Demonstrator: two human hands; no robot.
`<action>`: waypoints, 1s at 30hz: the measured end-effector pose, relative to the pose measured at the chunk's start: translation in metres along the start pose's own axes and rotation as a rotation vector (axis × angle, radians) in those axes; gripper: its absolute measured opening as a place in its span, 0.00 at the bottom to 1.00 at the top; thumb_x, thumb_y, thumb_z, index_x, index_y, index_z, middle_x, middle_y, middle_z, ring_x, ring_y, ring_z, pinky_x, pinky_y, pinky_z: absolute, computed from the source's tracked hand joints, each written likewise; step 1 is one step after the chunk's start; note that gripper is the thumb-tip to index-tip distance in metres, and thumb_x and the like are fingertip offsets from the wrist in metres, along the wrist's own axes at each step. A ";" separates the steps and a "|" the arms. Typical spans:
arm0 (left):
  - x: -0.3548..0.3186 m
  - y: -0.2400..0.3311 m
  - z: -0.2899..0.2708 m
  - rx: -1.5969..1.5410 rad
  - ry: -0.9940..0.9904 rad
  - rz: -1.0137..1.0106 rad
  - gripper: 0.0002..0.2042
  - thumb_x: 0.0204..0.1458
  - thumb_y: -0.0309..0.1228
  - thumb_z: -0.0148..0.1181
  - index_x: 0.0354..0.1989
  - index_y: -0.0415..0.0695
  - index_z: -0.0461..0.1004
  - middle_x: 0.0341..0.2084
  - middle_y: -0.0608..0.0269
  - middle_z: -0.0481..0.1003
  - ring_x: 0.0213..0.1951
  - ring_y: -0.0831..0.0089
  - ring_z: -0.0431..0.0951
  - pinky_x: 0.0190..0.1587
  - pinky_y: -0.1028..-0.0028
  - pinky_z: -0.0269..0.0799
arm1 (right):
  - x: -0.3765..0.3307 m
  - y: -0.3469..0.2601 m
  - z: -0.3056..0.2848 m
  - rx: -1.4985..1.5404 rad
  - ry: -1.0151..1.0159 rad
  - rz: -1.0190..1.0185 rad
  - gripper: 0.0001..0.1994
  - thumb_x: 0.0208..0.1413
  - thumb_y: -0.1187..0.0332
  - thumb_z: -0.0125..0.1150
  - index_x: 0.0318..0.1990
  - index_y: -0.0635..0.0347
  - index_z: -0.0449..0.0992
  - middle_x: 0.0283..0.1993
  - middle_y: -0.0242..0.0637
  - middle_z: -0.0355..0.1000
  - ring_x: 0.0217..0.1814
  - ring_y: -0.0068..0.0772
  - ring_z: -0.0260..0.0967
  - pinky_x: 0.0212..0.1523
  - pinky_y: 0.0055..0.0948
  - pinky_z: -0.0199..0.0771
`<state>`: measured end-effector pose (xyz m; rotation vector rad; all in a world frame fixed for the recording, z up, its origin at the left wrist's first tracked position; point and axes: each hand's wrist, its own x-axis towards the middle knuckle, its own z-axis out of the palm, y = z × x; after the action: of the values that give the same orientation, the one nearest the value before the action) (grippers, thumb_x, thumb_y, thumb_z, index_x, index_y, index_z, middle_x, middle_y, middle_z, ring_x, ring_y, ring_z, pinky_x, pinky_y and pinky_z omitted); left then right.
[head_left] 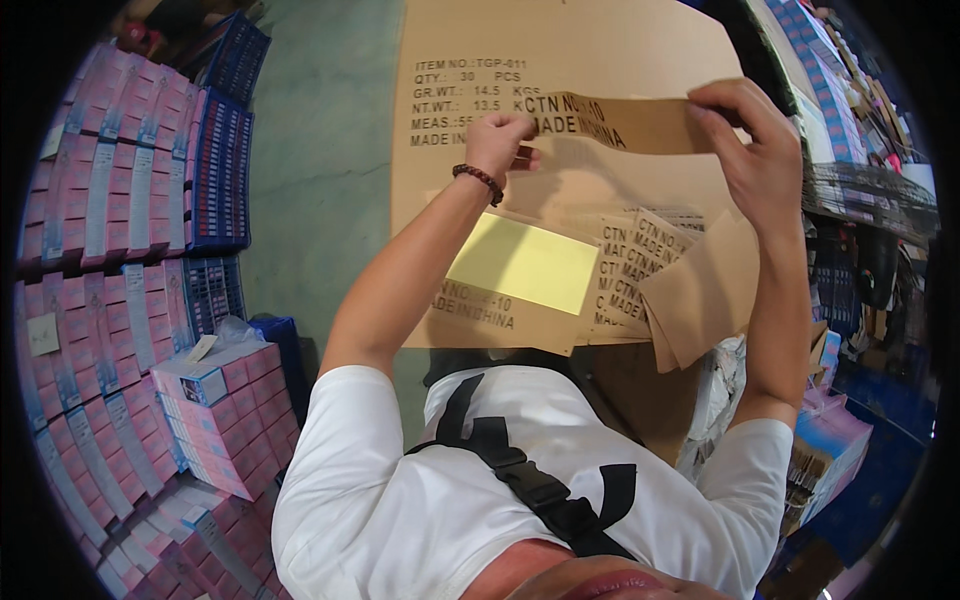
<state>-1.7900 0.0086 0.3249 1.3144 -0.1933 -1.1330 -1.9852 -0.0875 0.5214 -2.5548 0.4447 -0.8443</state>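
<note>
In the head view, the left hand (pixel 502 143) has its fingers closed at one end of a brown strip (pixel 650 123); the right hand's (pixel 757 155) fingers pinch the other, above a cardboard sheet (pixel 570 40), beyond a yellow sheet (pixel 535 265).

The left forearm (pixel 405 265) slants up and rightward to the left hand (pixel 503 145), its fingers curled in; the right forearm (pixel 778 300) stands nearly upright, the right hand (pixel 752 150) bent inward, thumb and fingertips pinched
</note>
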 end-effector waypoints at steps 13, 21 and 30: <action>0.002 -0.030 -0.141 0.155 0.149 -0.188 0.08 0.51 0.34 0.58 0.33 0.42 0.73 0.23 0.65 0.73 0.20 0.76 0.73 0.21 0.77 0.72 | -0.053 0.037 0.124 0.431 0.038 0.613 0.05 0.51 0.74 0.61 0.35 0.64 0.76 0.28 0.27 0.71 0.30 0.15 0.65 0.32 0.16 0.66; 0.024 -0.040 -0.194 0.611 0.341 0.172 0.10 0.49 0.35 0.60 0.26 0.39 0.76 0.20 0.68 0.74 0.23 0.81 0.69 0.26 0.78 0.66 | -0.081 0.122 0.231 0.348 0.186 0.958 0.11 0.49 0.69 0.63 0.39 0.67 0.78 0.29 0.34 0.75 0.31 0.19 0.69 0.34 0.19 0.69; 0.053 -0.041 -0.195 0.993 0.677 0.346 0.13 0.42 0.40 0.64 0.27 0.41 0.79 0.33 0.53 0.74 0.37 0.64 0.73 0.41 0.68 0.68 | -0.069 0.160 0.270 0.192 0.069 0.980 0.14 0.48 0.61 0.62 0.38 0.60 0.79 0.33 0.38 0.77 0.35 0.27 0.73 0.38 0.27 0.71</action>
<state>-1.6529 0.1041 0.2041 2.3458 -0.4897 -0.1980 -1.8973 -0.1213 0.2142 -1.7703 1.3892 -0.5413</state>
